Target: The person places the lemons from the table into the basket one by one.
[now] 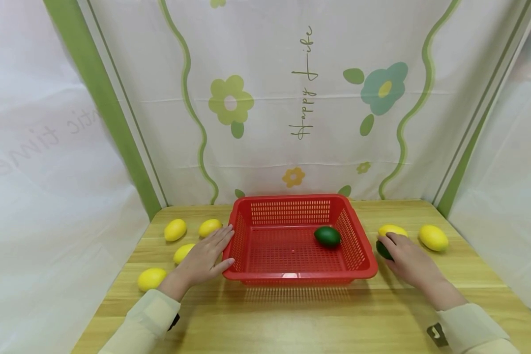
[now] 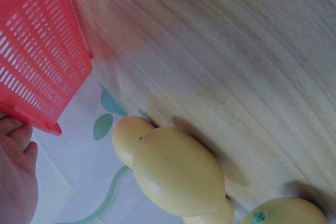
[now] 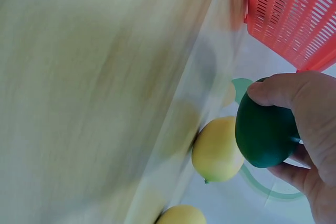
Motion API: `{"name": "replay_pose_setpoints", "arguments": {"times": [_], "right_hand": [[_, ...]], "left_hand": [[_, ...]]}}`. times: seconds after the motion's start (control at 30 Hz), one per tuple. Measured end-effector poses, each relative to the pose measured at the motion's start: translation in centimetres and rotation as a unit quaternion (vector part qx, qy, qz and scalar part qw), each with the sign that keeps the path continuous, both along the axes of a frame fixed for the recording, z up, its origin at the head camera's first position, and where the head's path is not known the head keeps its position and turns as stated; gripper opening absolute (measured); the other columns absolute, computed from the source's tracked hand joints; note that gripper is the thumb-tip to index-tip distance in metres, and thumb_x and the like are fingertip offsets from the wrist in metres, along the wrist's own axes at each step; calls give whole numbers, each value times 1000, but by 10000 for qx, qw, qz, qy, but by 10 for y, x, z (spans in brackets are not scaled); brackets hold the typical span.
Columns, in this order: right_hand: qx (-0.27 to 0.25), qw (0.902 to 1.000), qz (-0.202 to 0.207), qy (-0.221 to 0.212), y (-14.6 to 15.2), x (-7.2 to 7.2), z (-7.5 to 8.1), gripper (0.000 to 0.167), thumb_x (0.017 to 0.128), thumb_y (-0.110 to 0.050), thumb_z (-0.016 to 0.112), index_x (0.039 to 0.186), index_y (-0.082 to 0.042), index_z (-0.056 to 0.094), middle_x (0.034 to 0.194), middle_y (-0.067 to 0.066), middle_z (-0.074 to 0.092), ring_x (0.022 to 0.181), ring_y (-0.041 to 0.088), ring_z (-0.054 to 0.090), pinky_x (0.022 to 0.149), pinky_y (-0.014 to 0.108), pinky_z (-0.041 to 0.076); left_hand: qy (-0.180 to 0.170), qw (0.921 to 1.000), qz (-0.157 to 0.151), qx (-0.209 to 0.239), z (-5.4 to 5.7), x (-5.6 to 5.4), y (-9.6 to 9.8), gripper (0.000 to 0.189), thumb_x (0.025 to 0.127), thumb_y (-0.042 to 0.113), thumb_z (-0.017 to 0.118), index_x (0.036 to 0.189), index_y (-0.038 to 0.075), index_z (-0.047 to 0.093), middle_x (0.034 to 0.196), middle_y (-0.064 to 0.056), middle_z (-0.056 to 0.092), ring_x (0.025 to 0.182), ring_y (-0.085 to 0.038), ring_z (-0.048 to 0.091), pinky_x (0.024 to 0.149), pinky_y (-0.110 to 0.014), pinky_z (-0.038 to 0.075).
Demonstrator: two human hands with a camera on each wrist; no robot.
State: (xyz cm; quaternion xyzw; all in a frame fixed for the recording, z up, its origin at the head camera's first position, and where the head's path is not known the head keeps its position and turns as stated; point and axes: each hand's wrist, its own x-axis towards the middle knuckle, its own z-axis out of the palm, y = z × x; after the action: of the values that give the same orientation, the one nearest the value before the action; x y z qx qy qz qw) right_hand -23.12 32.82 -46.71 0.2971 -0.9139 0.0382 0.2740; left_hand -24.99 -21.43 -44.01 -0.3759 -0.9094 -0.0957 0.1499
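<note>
My right hand [image 1: 410,260] grips a dark green oval fruit [image 3: 265,132] just to the right of a red plastic basket [image 1: 287,276]. The thumb lies over its upper side and fingers show beneath it in the right wrist view. A second dark green fruit [image 1: 327,237] lies inside the basket near its right wall. On the basket's left rim rests my left hand [image 1: 202,258], fingers straight and thumb by the front corner. Close behind the gripped fruit sits a lemon [image 1: 393,230], partly hidden by the right hand.
Another lemon [image 1: 433,238] lies farther right. Several lemons are spread left of the basket, among them one at the back [image 1: 175,230] and one nearer the front [image 1: 152,279]. All stand on a wooden table [image 1: 265,324] before a printed curtain [image 1: 265,147].
</note>
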Motion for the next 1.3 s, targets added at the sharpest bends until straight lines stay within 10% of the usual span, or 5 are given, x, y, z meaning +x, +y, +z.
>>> {"name": "replay_pose_setpoints", "arguments": {"times": [0.5, 0.67, 0.83, 1.3], "right_hand": [[99, 9978, 195, 630, -3, -2, 14, 62, 57, 4, 82, 113, 10, 58, 108, 33, 57, 95, 49, 58, 74, 59, 51], [102, 9945, 361, 973, 0, -8, 15, 33, 85, -9, 52, 111, 11, 59, 106, 34, 56, 92, 50, 57, 72, 59, 51], [102, 9904, 436, 1308, 1, -12, 16, 52, 100, -23, 22, 110, 11, 60, 105, 34, 56, 91, 50, 57, 71, 59, 51], [146, 9837, 617, 1682, -4, -13, 32, 46, 104, -18, 25, 107, 10, 61, 103, 33, 59, 87, 49, 58, 65, 58, 51]], "left_hand": [[-18, 10000, 1, 4, 0, 1, 0, 70, 97, 43, 51, 147, -3, 36, 154, -17, 32, 140, -34, 31, 112, -47, 28], [-15, 10000, -15, 33, 0, 1, 1, 70, 97, 42, 51, 147, -4, 36, 154, -17, 32, 140, -34, 31, 113, -46, 26], [-26, 10000, 5, 13, 0, 1, 1, 70, 97, 41, 52, 147, -4, 35, 154, -17, 32, 141, -34, 30, 113, -46, 26], [-76, 10000, 23, 3, 1, 1, 1, 69, 97, 41, 52, 147, -4, 35, 154, -17, 31, 142, -31, 27, 114, -45, 24]]}}
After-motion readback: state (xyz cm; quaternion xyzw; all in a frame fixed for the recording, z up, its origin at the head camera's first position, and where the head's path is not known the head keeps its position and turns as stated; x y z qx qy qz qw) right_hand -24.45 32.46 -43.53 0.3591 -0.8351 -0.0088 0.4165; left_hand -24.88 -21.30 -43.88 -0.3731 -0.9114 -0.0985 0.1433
